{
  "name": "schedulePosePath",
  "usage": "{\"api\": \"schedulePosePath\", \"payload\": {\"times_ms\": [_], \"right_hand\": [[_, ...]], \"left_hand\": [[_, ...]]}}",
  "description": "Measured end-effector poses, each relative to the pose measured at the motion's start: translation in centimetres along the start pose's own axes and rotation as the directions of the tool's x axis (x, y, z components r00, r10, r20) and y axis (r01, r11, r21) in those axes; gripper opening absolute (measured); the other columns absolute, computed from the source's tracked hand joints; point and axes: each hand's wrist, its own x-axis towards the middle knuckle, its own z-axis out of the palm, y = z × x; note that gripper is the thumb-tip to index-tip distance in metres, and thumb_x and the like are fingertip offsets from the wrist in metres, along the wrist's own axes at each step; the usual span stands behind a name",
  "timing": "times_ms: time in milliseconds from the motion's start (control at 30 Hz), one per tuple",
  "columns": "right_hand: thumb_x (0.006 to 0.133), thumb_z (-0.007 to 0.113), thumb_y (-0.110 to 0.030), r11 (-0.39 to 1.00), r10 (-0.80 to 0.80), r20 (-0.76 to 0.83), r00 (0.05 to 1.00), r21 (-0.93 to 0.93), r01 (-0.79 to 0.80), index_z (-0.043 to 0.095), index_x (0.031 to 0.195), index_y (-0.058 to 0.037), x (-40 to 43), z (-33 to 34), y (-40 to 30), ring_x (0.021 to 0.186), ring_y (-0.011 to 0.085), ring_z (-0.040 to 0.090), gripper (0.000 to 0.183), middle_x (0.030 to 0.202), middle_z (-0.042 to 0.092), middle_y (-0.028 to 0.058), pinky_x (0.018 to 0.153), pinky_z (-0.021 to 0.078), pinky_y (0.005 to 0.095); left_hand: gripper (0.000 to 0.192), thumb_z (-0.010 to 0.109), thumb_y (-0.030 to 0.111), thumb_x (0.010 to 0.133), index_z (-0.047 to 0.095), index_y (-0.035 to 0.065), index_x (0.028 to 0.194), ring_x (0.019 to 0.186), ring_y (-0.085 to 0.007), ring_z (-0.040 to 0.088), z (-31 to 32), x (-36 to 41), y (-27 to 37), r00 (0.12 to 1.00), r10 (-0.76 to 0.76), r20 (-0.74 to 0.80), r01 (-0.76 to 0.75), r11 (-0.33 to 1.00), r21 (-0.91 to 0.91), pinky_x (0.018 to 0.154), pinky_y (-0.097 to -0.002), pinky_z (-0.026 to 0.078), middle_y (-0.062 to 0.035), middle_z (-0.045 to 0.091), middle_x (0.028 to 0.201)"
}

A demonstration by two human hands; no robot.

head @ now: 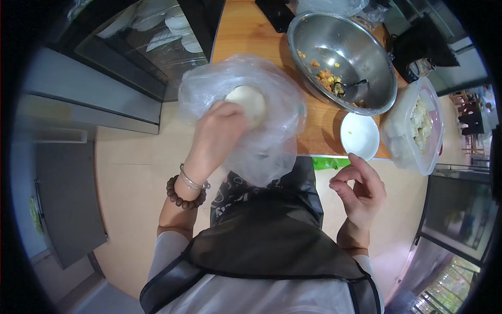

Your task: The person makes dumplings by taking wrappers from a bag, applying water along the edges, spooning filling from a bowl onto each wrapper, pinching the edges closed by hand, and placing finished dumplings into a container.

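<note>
My left hand (220,131) bends over a round, pale dough wrapper (251,103), its curled fingers at the wrapper's lower left edge. The fingertips are hidden, so whether they pinch it cannot be told. Around the wrapper spreads a crumpled clear plastic bag (274,90), lying over the table edge and hanging down in front. My right hand (362,188) is raised and holds nothing, with thumb and index finger apart. Just beyond it is a small white bowl (359,131) with a yellowish speck inside. A large steel mixing bowl (353,43) contains chopped filling (328,80) and a dark-handled utensil (356,84).
At the right, a translucent plastic tub (400,133) holds pale folded dough pieces (421,123). A black phone-like object (276,13) lies at the back of the wooden table (239,31). White dishes (178,23) show in a dark cabinet to the left. Something bright green (329,163) is below the table edge.
</note>
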Motion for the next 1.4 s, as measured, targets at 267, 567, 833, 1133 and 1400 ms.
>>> {"api": "schedulePosePath", "payload": {"times_ms": [267,567,833,1133,1400], "right_hand": [[0.069,0.070,0.005,0.994,0.108,0.039,0.993,-0.004,-0.108,0.054,0.113,0.0046,0.5,1.6,0.5,0.062,0.0113,0.057,0.047,0.070,0.063,0.0072,0.060,0.0447,0.0216],[0.068,0.072,0.003,0.990,0.139,0.085,0.987,-0.017,-0.138,0.057,0.111,-0.0003,0.9,3.1,0.9,0.061,0.0095,0.055,0.045,0.070,0.063,0.0045,0.057,0.0434,0.0218],[0.068,0.072,0.003,0.989,0.149,0.079,0.986,-0.008,-0.149,0.059,0.109,-0.0013,0.7,3.3,0.8,0.061,0.0105,0.056,0.043,0.070,0.062,0.0051,0.056,0.0450,0.0221],[0.072,0.067,0.005,0.995,0.089,0.049,0.995,0.044,-0.091,0.058,0.109,0.0006,1.9,4.5,0.7,0.071,0.0119,0.059,0.038,0.080,0.063,0.0066,0.065,0.0492,0.0251],[0.076,0.065,-0.002,0.934,0.285,0.062,0.957,0.206,-0.291,0.057,0.100,0.0029,7.9,11.6,3.9,0.074,0.0135,0.061,0.025,0.082,0.064,0.0080,0.069,0.0490,0.0246]], "left_hand": [[0.011,0.066,0.009,0.072,0.063,0.0013,0.079,0.085,-0.0241,0.057,-0.5,0.3,-0.3,0.958,-0.272,0.085,0.285,0.896,-0.341,0.073,-0.0318,0.046,-0.0086,0.061,0.087],[0.012,0.068,0.012,0.068,0.064,0.0043,0.076,0.083,-0.0261,0.056,1.3,1.2,1.3,0.987,-0.156,-0.037,0.154,0.986,-0.060,0.071,-0.0346,0.047,-0.0073,0.059,0.083],[0.007,0.064,0.011,0.069,0.065,0.0048,0.071,0.082,-0.0275,0.056,1.7,1.2,1.5,0.984,-0.165,-0.070,0.156,0.981,-0.112,0.072,-0.0360,0.047,-0.0078,0.059,0.079],[0.009,0.062,0.005,0.076,0.062,-0.0026,0.080,0.068,-0.0201,0.059,1.3,1.2,0.2,0.964,-0.264,0.005,0.255,0.927,-0.276,0.062,-0.0277,0.047,-0.0116,0.060,0.082],[0.012,0.061,0.006,0.080,0.062,-0.0050,0.086,0.069,-0.0108,0.057,0.0,0.7,0.3,0.872,-0.486,-0.064,0.350,0.709,-0.612,0.064,-0.0233,0.046,-0.0088,0.061,0.082]]}}
